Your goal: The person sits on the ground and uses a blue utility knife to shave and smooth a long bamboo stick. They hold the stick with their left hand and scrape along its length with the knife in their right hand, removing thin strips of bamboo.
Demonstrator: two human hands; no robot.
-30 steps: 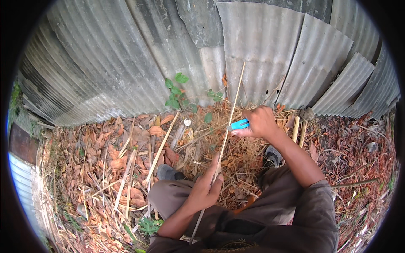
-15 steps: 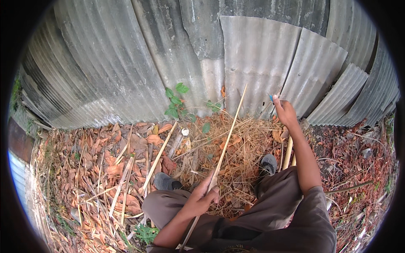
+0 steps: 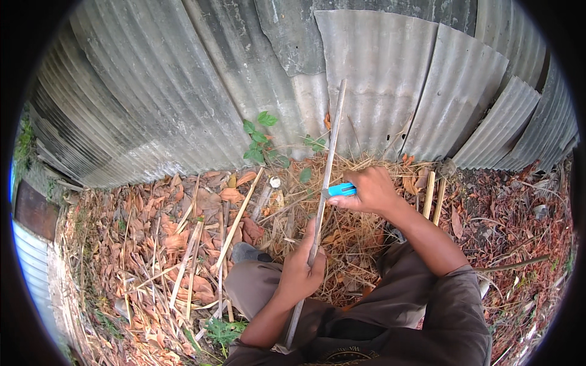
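Observation:
My left hand (image 3: 303, 268) is closed round a long, thin greyish strip of wood or bamboo (image 3: 332, 143). The strip slants up from my lap toward the metal sheets, its upper end standing free above my hand. My right hand (image 3: 369, 190) grips a bright blue utility knife (image 3: 342, 190), its front end against the right side of the strip, a little above my left hand. The blade itself is too small to make out. My legs are bent on both sides of the strip, with a grey shoe (image 3: 249, 252) showing beyond my left knee.
Overlapping corrugated metal sheets (image 3: 378, 79) form a wall ahead. Dry leaves (image 3: 177, 241) and several loose pale strips (image 3: 239, 219) cover the ground to the left. Straw-like shavings (image 3: 354, 244) lie between my feet. Pale poles (image 3: 429, 194) lie beyond my right forearm, and a green plant (image 3: 256, 143) grows by the wall.
My right hand has come down and left, bringing the blue knife to the strip. The strip now shows its greyer face, stands steeper, and my left hand has shifted slightly up and right.

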